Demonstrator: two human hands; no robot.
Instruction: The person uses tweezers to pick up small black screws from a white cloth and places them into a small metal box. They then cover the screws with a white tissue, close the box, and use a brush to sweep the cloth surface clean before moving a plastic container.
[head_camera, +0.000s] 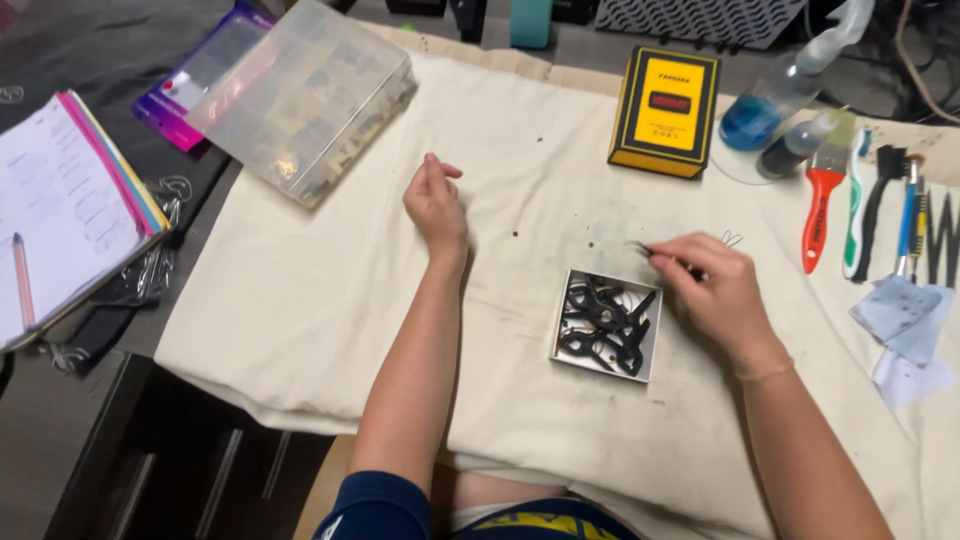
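Observation:
My right hand (712, 290) rests on the cream cloth (330, 290) and pinches a thin metal tool, like tweezers (638, 248), whose tip points left. Just below the tip stands a small square white tray (656, 330) holding several black clamp-like parts (605, 322). My left hand (436, 205) hovers over the cloth to the left with fingers loosely curled together; nothing shows in it. A small wire clip (731, 239) lies behind my right hand.
A clear plastic organiser box (300, 95) lies at the back left, a yellow-and-black box (666, 110) at the back centre. Right side: squeeze bottles (790, 95), an orange-handled brush (822, 200), toothbrushes and tools (900, 215), blue wipes (900, 310). An open notebook (60, 215) sits far left.

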